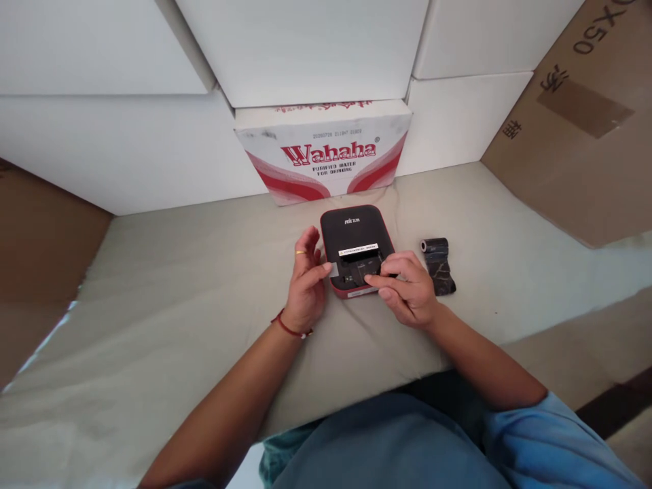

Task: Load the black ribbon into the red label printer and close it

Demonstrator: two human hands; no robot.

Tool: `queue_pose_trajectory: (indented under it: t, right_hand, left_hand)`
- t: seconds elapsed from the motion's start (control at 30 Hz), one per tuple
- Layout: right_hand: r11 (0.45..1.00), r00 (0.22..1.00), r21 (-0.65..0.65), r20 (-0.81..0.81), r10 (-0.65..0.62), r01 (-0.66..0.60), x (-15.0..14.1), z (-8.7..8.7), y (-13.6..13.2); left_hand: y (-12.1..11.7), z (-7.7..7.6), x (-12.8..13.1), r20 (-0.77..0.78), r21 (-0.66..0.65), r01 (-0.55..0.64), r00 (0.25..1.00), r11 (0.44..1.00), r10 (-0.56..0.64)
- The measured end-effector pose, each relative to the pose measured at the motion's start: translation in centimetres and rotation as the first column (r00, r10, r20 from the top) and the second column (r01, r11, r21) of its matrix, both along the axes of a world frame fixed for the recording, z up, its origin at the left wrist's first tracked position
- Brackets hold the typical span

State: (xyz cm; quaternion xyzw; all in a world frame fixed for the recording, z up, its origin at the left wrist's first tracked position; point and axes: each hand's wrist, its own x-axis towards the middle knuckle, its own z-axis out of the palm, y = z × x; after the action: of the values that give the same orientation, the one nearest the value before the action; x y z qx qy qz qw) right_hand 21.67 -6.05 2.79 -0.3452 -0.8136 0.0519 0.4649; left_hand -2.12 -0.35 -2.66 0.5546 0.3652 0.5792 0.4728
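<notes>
A black, red-edged printer (351,234) lies flat on the cloth-covered surface, with a white label strip above a dark slot and a small black flap near its front. My left hand (306,282) is at the printer's left side, fingers apart, its thumb at the edge by a small grey tab (334,269). Bent over the right front corner, my right hand (407,288) has its index fingertip on the black flap (363,270) and other fingers curled at the edge. Beside that hand lies a black ribbon roll (435,246) with a loose creased end.
A white and red water carton (331,156) stands right behind the printer. White boxes (316,47) are stacked behind it. Brown cardboard boxes stand at the right (575,149) and left (41,272). The beige cloth (204,285) has wrinkles.
</notes>
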Motion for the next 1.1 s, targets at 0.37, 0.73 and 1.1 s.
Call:
queue_pose_trajectory:
  t: [0.37,0.73,1.1]
  right_hand:
    - [1.0,0.999,0.004,0.021,0.026,-0.026,0.0,0.6,-0.9]
    - [0.999,0.999,0.042,0.035,0.015,-0.016,-0.3,1.9,-0.6]
    - [0.817,0.78,-0.387,0.615,-0.118,0.428,-1.5,9.1,6.8]
  left_hand:
    - [0.1,0.4,0.1,0.053,-0.052,0.168,0.985,0.984,-0.165]
    - [0.4,-0.8,-0.1,0.04,-0.058,0.22,0.975,0.974,-0.218]
    - [1.5,-0.9,0.9,0.529,-0.35,-0.098,0.8,0.931,0.283]
